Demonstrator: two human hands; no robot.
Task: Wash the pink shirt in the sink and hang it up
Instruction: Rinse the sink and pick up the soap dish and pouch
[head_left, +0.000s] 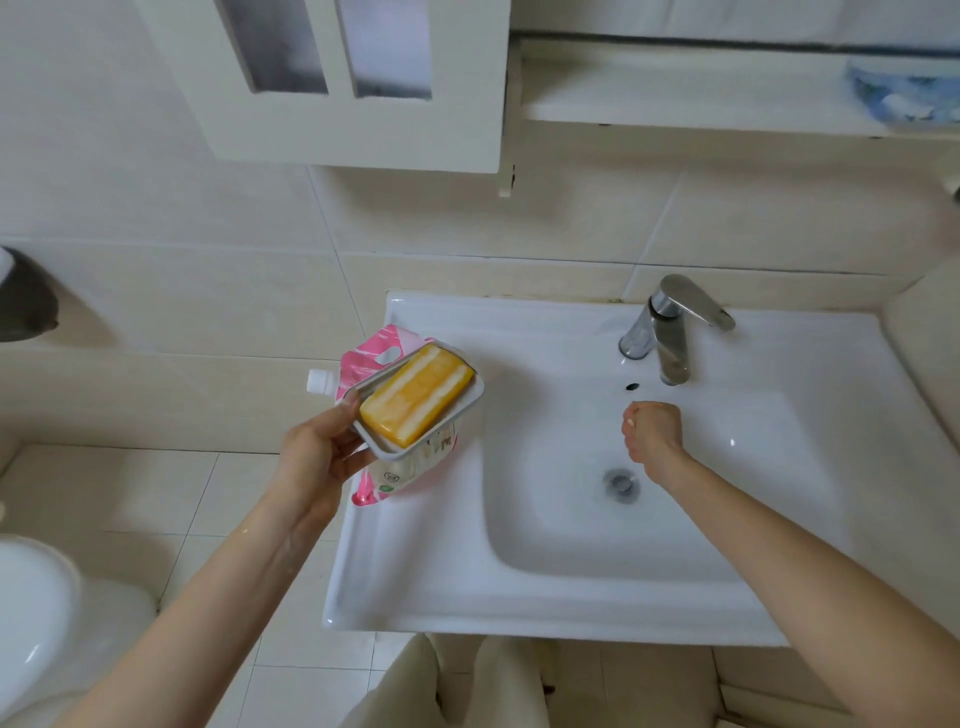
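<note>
A: Where's the pink shirt?

B: Not in view. It's not in the sink (571, 597) or in either hand, so it has to be fetched first.

A: And the basin?

B: Drain (621, 480) sits in the middle. No water coming from the faucet (670, 332), afaict.

A: Hands?

B: Right hand (652, 431) is a clenched fist over the basin, just in front of the faucet, w/ nothing in it that I can see. Left hand (317, 457) grips a white soap dish (384, 453) by its near corner, thumb on the rim. A yellow soap bar (418, 402) lies in it.

A: Where's the dish exactly?

B: Held up, looks tilted, above a pink refill pouch (374, 358) lying on the sink's left ledge.

A: So which step is this?

B: Prep, imo: getting soap to hand before any washing. Task's barely begun.

A: How to do it well?

B: Level the dish first, since the bar could slide off. Set it on bare ledge beside the pouch, not on top. The pouch is soft, so the dish would prob. rock. Keep it close to the basin but not over it, to leave room for the shirt. Then both hands are free, and the right one is nearest the faucet lever.
</note>
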